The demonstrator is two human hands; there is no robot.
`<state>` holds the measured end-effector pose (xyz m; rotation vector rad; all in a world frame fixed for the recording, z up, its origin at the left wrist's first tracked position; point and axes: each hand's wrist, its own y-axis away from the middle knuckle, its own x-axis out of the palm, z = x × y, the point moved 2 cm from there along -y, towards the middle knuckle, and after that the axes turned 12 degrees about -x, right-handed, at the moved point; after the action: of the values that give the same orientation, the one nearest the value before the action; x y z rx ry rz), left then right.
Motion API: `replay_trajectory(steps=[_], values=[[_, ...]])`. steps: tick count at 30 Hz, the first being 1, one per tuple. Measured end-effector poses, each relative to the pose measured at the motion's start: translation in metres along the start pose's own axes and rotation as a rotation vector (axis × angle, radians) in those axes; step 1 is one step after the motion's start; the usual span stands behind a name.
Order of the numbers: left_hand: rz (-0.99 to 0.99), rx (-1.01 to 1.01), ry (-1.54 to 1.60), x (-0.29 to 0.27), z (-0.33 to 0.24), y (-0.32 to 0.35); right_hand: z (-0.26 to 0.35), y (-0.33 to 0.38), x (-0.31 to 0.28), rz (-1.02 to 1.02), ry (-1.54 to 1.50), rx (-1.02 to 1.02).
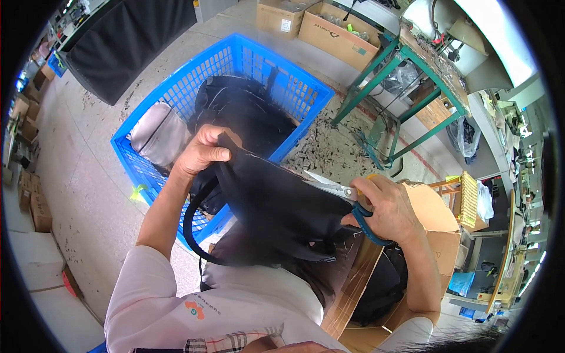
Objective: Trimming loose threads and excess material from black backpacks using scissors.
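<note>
A black fabric piece [276, 203], with loose threads along its edge and a curved black loop [187, 226] at its left, is stretched across my lap. Its upper left corner is pinched between the thumb and fingers of my left hand [203, 154]. My right hand [388, 206] grips a pair of scissors [336, 188] with blue and orange handles. The metal blades point left along the top edge of the fabric, slightly apart. Whether they touch the cloth I cannot tell. My right fingers are also close against the fabric's right end.
Ahead stands a blue plastic crate [235, 40] holding black fabric pieces [235, 112] and a grey one [160, 134]. An open cardboard box [444, 235] with black items is at my right. A green-framed stand [412, 53] is beyond. Scraps litter the floor.
</note>
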<state>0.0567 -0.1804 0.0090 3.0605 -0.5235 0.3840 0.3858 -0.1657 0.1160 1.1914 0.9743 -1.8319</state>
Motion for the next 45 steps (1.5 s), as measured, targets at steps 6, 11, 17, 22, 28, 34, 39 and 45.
replay_trajectory(steps=[6,11,17,22,28,34,39,45], values=[[0.021,0.018,-0.026,0.006,-0.003,-0.002,0.003,-0.010,0.000,-0.042,0.022,-0.080],[0.021,0.052,-0.017,0.004,0.000,-0.002,0.000,-0.003,0.007,0.026,0.008,-0.049],[0.021,0.026,0.000,0.004,0.001,-0.003,0.007,-0.009,0.006,-0.016,0.083,-0.050],[0.050,0.059,-0.037,0.007,-0.004,-0.003,0.008,-0.018,0.004,-0.066,0.098,-0.125],[0.032,0.016,-0.020,0.008,-0.003,-0.002,0.004,-0.009,0.011,0.060,0.073,-0.028],[0.075,-0.006,-0.016,0.012,-0.008,0.000,0.014,-0.027,0.000,-0.059,0.117,-0.096],[0.080,0.013,-0.032,0.018,-0.012,-0.003,0.010,-0.024,0.007,-0.020,0.026,-0.093],[0.051,0.000,-0.015,0.016,-0.008,-0.003,0.009,-0.019,0.014,-0.078,0.092,-0.117]])
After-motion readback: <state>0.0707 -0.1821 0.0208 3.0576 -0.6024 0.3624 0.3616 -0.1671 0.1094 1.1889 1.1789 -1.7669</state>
